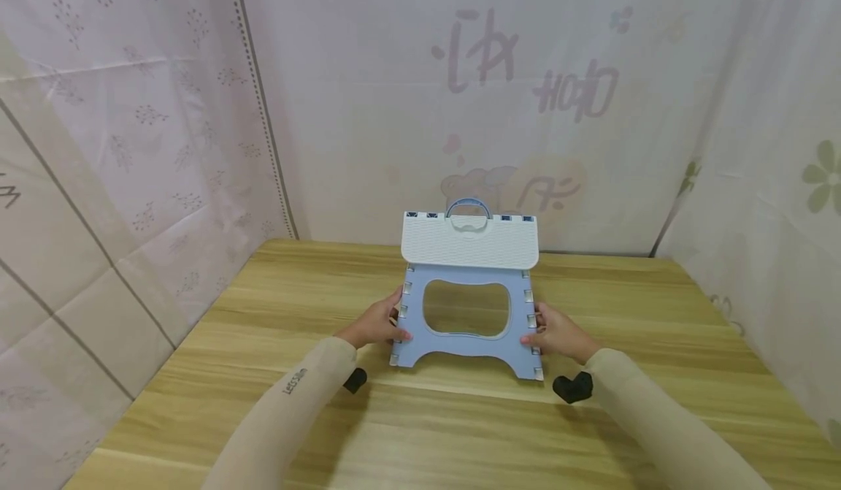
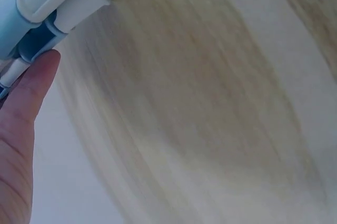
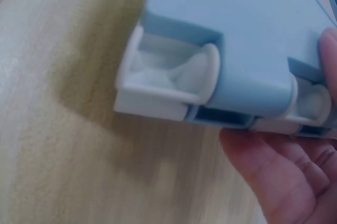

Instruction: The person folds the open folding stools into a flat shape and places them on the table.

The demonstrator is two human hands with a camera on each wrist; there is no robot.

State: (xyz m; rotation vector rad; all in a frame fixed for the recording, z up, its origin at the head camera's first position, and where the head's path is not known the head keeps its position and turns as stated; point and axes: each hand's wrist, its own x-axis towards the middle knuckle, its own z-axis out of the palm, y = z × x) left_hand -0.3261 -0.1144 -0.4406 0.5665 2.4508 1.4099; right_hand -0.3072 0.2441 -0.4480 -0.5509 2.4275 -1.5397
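Observation:
A folding step stool point(image 1: 469, 273) stands in front of me in the head view, its pale blue legs folded flat. Its white textured seat panel point(image 1: 469, 250) is on the upper part, topped by a blue carry handle point(image 1: 469, 202). On the left edge my left hand point(image 1: 376, 323) grips the leg, thumb on the front face. My right hand point(image 1: 558, 333) holds the opposite edge the same way. In the left wrist view a finger point(image 2: 26, 129) lies against the blue and white hinged edge. Fingers point(image 3: 268, 168) curl under the hinge blocks in the right wrist view.
The wood-grain table point(image 1: 447, 431) lies under the stool. Patterned cloth point(image 1: 368, 110) hangs behind it and on both sides. Black wrist devices point(image 1: 573, 387) sit under the sleeves.

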